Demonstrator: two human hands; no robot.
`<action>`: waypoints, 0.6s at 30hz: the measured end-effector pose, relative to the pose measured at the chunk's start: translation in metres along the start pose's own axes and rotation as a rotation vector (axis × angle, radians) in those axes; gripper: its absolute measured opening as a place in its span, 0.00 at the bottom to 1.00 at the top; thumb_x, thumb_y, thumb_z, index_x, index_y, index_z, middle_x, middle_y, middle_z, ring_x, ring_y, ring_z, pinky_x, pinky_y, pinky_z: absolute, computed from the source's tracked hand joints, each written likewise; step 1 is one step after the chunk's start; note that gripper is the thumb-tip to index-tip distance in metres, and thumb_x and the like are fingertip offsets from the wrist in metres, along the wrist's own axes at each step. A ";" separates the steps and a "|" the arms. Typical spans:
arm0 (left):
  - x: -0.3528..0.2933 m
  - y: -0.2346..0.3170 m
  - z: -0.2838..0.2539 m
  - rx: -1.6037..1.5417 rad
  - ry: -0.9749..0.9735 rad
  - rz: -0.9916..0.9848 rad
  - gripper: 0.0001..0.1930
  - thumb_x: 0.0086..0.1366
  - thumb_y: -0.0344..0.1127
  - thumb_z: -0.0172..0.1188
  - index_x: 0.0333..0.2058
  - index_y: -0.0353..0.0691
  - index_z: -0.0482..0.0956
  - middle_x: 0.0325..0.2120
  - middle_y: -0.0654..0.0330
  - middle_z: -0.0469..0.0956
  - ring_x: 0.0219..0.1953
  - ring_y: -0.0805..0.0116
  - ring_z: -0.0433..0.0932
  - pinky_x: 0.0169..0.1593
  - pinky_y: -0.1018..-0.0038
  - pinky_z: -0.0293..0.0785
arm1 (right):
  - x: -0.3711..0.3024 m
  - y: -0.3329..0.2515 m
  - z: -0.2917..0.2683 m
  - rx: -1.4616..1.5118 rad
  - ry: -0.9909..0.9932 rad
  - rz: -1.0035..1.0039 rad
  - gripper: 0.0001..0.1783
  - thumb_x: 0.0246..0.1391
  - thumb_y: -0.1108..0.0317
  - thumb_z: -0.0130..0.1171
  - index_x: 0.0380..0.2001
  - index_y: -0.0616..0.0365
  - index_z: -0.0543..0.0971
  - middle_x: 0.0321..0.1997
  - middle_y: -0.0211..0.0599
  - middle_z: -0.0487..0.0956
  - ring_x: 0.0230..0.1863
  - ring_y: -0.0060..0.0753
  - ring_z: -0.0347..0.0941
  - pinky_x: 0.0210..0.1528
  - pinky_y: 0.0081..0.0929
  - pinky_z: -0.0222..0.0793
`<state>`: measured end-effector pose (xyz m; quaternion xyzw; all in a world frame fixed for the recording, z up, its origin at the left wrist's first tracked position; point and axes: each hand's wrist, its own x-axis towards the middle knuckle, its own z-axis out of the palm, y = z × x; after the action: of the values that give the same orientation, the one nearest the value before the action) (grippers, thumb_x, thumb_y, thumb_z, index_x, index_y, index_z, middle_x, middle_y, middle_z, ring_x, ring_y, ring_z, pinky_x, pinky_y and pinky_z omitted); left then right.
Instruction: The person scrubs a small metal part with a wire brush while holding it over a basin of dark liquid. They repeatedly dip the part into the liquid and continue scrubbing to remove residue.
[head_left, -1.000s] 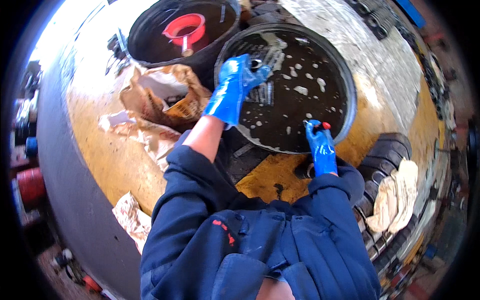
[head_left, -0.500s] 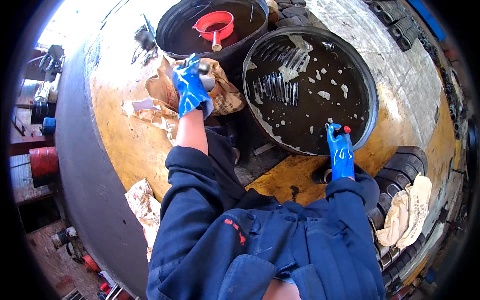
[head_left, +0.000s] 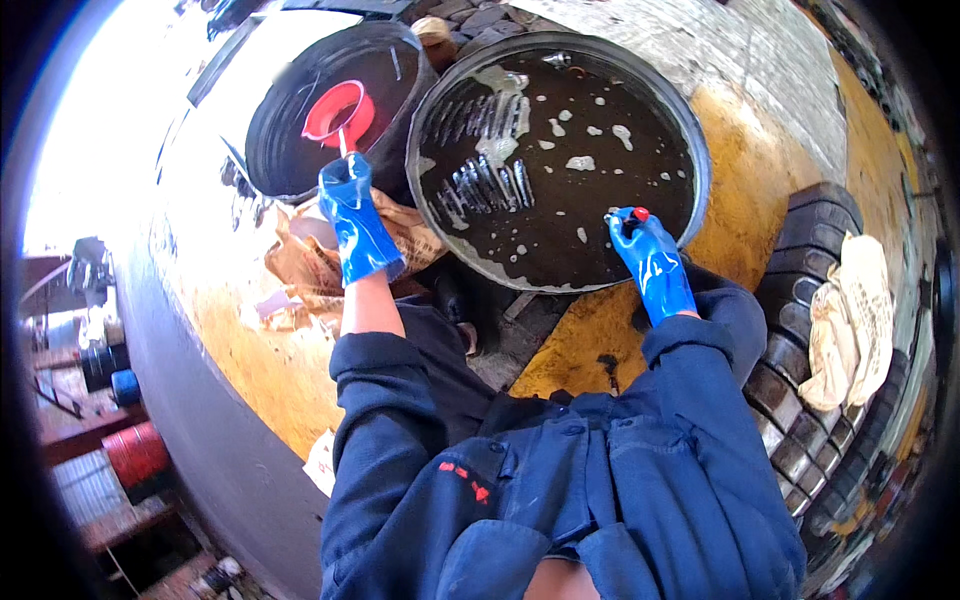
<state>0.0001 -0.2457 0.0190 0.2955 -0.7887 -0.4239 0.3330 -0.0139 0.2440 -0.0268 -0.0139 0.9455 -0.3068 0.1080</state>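
Note:
My left hand (head_left: 358, 222), in a blue rubber glove, is closed around the handle of a red plastic dipper (head_left: 338, 112). The dipper's round bowl is over a black tub (head_left: 262, 150) of dark liquid at the far left. My right hand (head_left: 650, 262), gloved alike, is closed on a small tool with a red end (head_left: 641, 214); the rest of it is hidden in the fist. This hand is at the near right rim of a wide round pan (head_left: 700, 170) of dark liquid with pale foam patches. Rows of shiny ridged metal parts (head_left: 490, 185) show in the liquid.
Torn brown paper packaging (head_left: 300, 258) lies beside the black tub. A stack of dark ribbed metal parts (head_left: 790, 300), with a cream cloth or sack (head_left: 850, 320) on it, stands at my right. Dark stones or blocks (head_left: 480, 25) lie behind the pan. A red drum-shaped thing (head_left: 138, 455) is at far left.
My left hand no longer has the grey metal piece and now grips the dipper's handle. The view has shifted, so the tubs appear farther left. My right hand still holds the red-ended tool.

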 end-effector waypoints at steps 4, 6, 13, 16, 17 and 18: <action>-0.040 0.035 0.072 -0.329 -0.429 0.183 0.10 0.72 0.34 0.66 0.46 0.35 0.84 0.39 0.60 0.86 0.40 0.71 0.82 0.48 0.71 0.79 | -0.008 -0.012 -0.012 -0.028 -0.021 0.034 0.20 0.63 0.45 0.58 0.44 0.44 0.88 0.47 0.45 0.87 0.50 0.56 0.82 0.54 0.46 0.79; -0.078 0.064 0.107 -0.301 -0.621 0.151 0.11 0.71 0.33 0.67 0.48 0.36 0.83 0.40 0.59 0.86 0.41 0.72 0.82 0.50 0.73 0.79 | -0.005 -0.003 -0.007 -0.081 0.056 0.017 0.19 0.63 0.45 0.58 0.43 0.44 0.88 0.44 0.44 0.87 0.48 0.55 0.83 0.54 0.46 0.79; -0.138 0.075 0.205 0.075 -0.983 0.277 0.40 0.58 0.47 0.77 0.64 0.31 0.71 0.57 0.43 0.80 0.57 0.54 0.81 0.60 0.62 0.78 | -0.008 -0.031 -0.019 -0.108 -0.035 0.042 0.17 0.61 0.46 0.60 0.40 0.43 0.86 0.43 0.42 0.87 0.47 0.53 0.84 0.50 0.44 0.81; -0.143 0.118 0.237 0.399 -1.002 0.439 0.51 0.51 0.60 0.78 0.64 0.29 0.70 0.60 0.35 0.75 0.62 0.37 0.75 0.65 0.55 0.73 | -0.010 -0.023 -0.025 -0.117 -0.055 0.052 0.17 0.61 0.46 0.61 0.41 0.44 0.86 0.42 0.42 0.87 0.46 0.53 0.84 0.49 0.44 0.81; -0.142 0.136 0.245 0.522 -1.025 0.472 0.51 0.50 0.59 0.78 0.63 0.26 0.70 0.62 0.35 0.74 0.64 0.39 0.74 0.67 0.56 0.71 | -0.010 -0.018 -0.022 -0.108 -0.041 0.017 0.17 0.60 0.46 0.61 0.41 0.44 0.86 0.42 0.42 0.87 0.46 0.53 0.84 0.49 0.44 0.81; -0.141 0.140 0.257 0.547 -1.034 0.471 0.53 0.50 0.61 0.78 0.65 0.27 0.69 0.62 0.35 0.74 0.64 0.39 0.74 0.66 0.56 0.72 | -0.009 -0.013 -0.018 -0.100 -0.027 -0.018 0.17 0.60 0.47 0.61 0.41 0.44 0.86 0.42 0.42 0.88 0.45 0.53 0.85 0.48 0.45 0.81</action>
<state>-0.1403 0.0464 -0.0063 -0.0548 -0.9716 -0.2101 -0.0946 -0.0096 0.2451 -0.0032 -0.0319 0.9580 -0.2599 0.1171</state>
